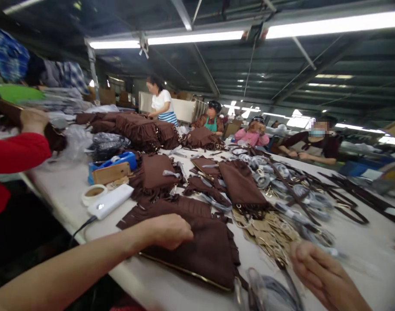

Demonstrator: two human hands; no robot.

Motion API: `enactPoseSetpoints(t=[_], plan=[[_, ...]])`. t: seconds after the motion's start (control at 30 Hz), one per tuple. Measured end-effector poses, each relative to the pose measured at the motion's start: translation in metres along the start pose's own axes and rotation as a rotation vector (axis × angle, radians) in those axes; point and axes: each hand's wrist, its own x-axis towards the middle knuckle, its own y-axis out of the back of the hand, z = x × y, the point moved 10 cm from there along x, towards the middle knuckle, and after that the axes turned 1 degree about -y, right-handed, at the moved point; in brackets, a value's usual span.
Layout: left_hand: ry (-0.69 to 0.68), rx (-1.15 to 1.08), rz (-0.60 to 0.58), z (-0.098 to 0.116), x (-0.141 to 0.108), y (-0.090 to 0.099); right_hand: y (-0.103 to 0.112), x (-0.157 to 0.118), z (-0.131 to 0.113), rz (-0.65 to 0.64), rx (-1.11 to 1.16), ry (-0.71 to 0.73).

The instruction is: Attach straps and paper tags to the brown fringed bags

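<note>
Left hand (173, 232) is curled into a fist over a brown bag (213, 246); whether it pinches anything (its fingertips are hidden) I cannot tell. Right hand (317, 268) is at the lower right, beside a pile of tan tags (265, 231), fingers bent and close together; whether it holds something is unclear too. The bag lies flat on the white table (59, 190), gold edge (187, 272) toward the wearer. Just left of it are a white device (115, 202), a tape roll (87, 196) and a blue dispenser (131, 160). More bags (156, 168) lie beyond, with straps (297, 201) to the right. At far left, a co-worker's red sleeve (19, 153) reaches toward another bag.
</note>
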Motion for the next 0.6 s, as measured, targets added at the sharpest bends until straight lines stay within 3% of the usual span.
enactPoseSetpoints(t=[0.13,0.23,0.43,0.53,0.6], plan=[[-0.008,-0.06,0.052,0.005,-0.011,0.006,-0.015,0.006,-0.007,0.054,0.015,-0.026],[-0.048,-0.089,0.064,0.016,-0.026,-0.002,-0.019,0.01,-0.002,0.042,-0.003,-0.039],[0.007,-0.119,0.046,0.003,-0.031,-0.006,0.001,0.016,-0.002,0.044,-0.14,0.018],[0.068,-0.13,0.076,-0.014,-0.025,0.013,-0.005,0.01,-0.017,-0.091,-0.371,0.023],[0.089,-0.133,0.109,-0.022,-0.021,0.028,-0.028,-0.003,-0.024,-0.254,-0.52,-0.035]])
